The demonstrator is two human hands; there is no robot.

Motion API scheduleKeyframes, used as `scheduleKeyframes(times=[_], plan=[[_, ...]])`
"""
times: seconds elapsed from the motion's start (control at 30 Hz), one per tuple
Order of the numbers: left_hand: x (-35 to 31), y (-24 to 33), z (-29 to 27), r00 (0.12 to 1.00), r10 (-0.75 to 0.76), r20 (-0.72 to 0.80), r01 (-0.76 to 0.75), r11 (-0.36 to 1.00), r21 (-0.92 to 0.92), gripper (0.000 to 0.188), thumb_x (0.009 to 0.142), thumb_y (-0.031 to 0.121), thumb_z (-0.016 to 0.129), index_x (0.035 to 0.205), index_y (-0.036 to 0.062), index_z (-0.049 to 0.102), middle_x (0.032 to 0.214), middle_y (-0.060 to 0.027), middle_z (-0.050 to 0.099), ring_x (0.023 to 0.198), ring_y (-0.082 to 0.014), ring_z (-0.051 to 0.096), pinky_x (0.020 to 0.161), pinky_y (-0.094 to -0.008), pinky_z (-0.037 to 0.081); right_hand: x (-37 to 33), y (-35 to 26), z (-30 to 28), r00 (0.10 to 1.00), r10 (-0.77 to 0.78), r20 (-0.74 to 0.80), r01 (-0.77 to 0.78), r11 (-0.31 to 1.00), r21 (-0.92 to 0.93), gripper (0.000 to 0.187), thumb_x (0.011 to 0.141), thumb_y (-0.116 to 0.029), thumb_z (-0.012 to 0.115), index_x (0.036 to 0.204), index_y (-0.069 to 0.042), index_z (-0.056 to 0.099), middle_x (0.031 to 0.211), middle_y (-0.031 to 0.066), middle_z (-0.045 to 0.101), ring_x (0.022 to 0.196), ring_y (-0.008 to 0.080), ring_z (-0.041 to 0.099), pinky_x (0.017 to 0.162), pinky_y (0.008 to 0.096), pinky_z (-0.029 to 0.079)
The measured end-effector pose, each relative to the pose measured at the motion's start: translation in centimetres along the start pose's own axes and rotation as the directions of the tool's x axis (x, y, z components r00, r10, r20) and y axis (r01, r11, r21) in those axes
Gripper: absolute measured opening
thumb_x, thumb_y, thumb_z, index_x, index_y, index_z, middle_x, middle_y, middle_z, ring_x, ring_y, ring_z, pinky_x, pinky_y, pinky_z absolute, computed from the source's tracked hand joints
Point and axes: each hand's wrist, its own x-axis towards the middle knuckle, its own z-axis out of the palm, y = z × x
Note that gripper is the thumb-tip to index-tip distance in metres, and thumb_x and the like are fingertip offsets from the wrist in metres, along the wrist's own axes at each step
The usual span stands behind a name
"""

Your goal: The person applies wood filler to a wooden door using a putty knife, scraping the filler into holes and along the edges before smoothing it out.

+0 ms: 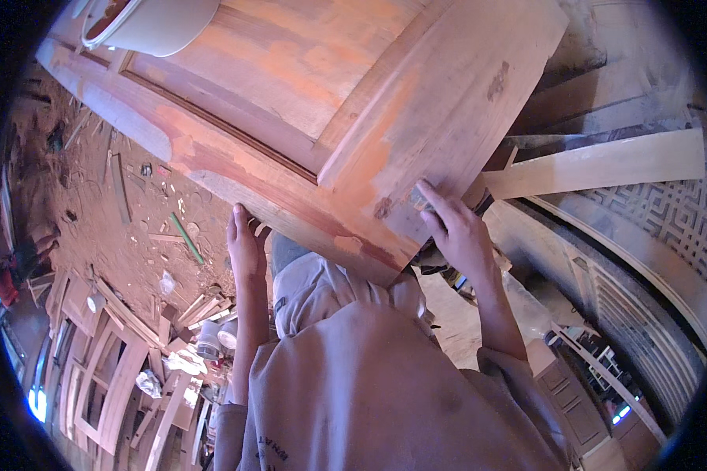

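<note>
A wooden panelled door [440,118] lies in front of me, its surface smeared with patches of orange filler. My right hand [459,235] is on its near right corner, fingers bent over a small greyish-green piece [421,199] pressed against the wood. The hand partly covers that piece, so its kind is unclear. Along the door's left edge, my left hand [247,243] touches the wood with its fingers apart, nothing grasped in it. A white bucket [165,31] with reddish-brown contents stands on the door's far left part.
Sawdust-strewn brown ground [133,204] with wood scraps and a green stick [186,238] extends left. Stacked wooden frames [118,369] lie lower left. On the right are a pale board [605,166], a patterned panel [660,212] and slatted pieces [644,314].
</note>
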Motion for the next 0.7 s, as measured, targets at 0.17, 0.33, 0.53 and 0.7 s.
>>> scheduleKeyframes(times=[0.17, 0.33, 0.53, 0.7], plan=[[0.0, -0.3, -0.1, 1.000, 0.023, 0.014, -0.023, 1.000, 0.017, 0.044, 0.103, 0.039, 0.043, 0.126, 0.0025, 0.051, 0.108, -0.0081, 0.059, 0.097, -0.0174, 0.059, 0.082, -0.0346, 0.051, 0.4, 0.8, -2.7, 0.990, -0.007, -0.141, 0.018, 0.996, 0.083, 0.046, 0.096, -0.024, 0.055, 0.141, -0.020, 0.047, 0.106, 0.0233, 0.063, 0.099, 0.0415, 0.062, 0.083, 0.0480, 0.051], [0.5, -1.0, -0.6, 1.000, 0.026, 0.013, -0.026, 0.999, 0.023, 0.046, 0.103, 0.041, 0.042, 0.128, 0.0038, 0.050, 0.109, -0.0081, 0.059, 0.097, -0.0177, 0.059, 0.082, -0.0351, 0.051, 0.1, 0.3, -3.1, 0.998, 0.039, -0.044, -0.031, 0.985, 0.169, 0.046, 0.095, -0.021, 0.056, 0.141, -0.017, 0.047, 0.123, 0.0229, 0.059, 0.107, 0.0394, 0.060, 0.089, 0.0466, 0.050], [0.3, -0.8, -0.2, 0.998, 0.050, 0.027, -0.050, 0.999, 0.003, 0.045, 0.103, 0.040, 0.042, 0.129, 0.0041, 0.048, 0.111, -0.0083, 0.059, 0.098, -0.0180, 0.059, 0.083, -0.0352, 0.051, 0.7, -1.0, 0.3, 0.996, 0.000, 0.093, 0.005, 0.999, -0.054, 0.045, 0.095, -0.024, 0.058, 0.139, -0.022, 0.050, 0.090, 0.0184, 0.060, 0.081, 0.0365, 0.064, 0.070, 0.0442, 0.054], [0.5, -0.9, -0.6, 0.999, 0.021, 0.036, -0.020, 1.000, -0.016, 0.044, 0.103, 0.039, 0.043, 0.129, 0.0036, 0.049, 0.112, -0.0088, 0.058, 0.099, -0.0180, 0.059, 0.082, -0.0346, 0.051, 1.5, -2.0, 0.7, 0.996, -0.049, 0.075, 0.059, 0.988, -0.144, 0.044, 0.095, -0.027, 0.057, 0.138, -0.023, 0.050, 0.082, 0.0170, 0.057, 0.072, 0.0370, 0.064, 0.061, 0.0453, 0.054]])
